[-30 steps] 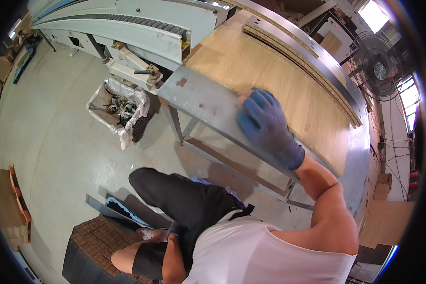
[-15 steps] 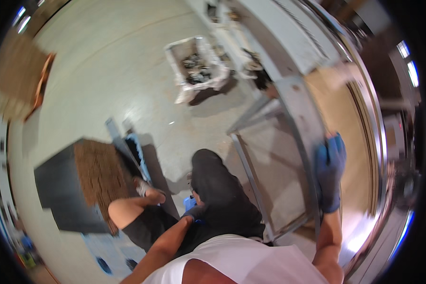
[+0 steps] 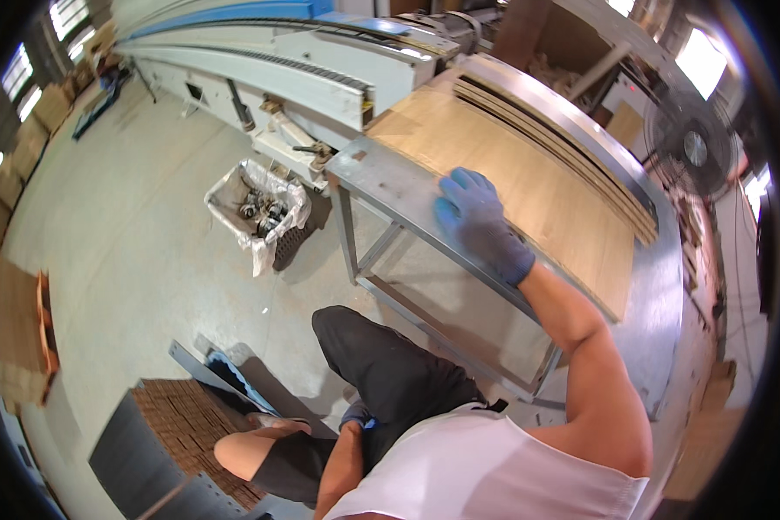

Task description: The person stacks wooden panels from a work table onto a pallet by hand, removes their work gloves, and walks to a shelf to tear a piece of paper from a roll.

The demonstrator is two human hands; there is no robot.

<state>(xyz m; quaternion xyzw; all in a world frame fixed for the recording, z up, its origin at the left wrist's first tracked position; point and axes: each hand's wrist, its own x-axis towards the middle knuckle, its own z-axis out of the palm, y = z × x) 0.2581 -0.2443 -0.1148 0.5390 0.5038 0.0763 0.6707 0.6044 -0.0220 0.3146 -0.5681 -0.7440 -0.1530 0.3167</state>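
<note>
My right hand (image 3: 481, 221), in a blue-grey knitted glove, lies palm down over the near edge of a large light-brown board (image 3: 529, 195). Its fingers are stretched out, partly over the steel tabletop (image 3: 390, 171) beside the board, and no object shows in them. Several narrow boards (image 3: 563, 152) are stacked along the board's far side. Low between my legs is my left hand (image 3: 355, 413), also gloved, close to my dark trousers. Its fingers are hidden, with a bit of blue showing beside it.
A bin lined with white plastic (image 3: 257, 212), holding metal parts, stands on the floor left of the table. A long white machine (image 3: 295, 82) runs beyond it. A stack of brown boards (image 3: 178, 425) is at lower left, a black fan (image 3: 693, 147) at far right.
My view has swung toward the table, bringing the machine and the whole board into sight. My right hand still rests by the board's near edge; my left stays low between my legs.
</note>
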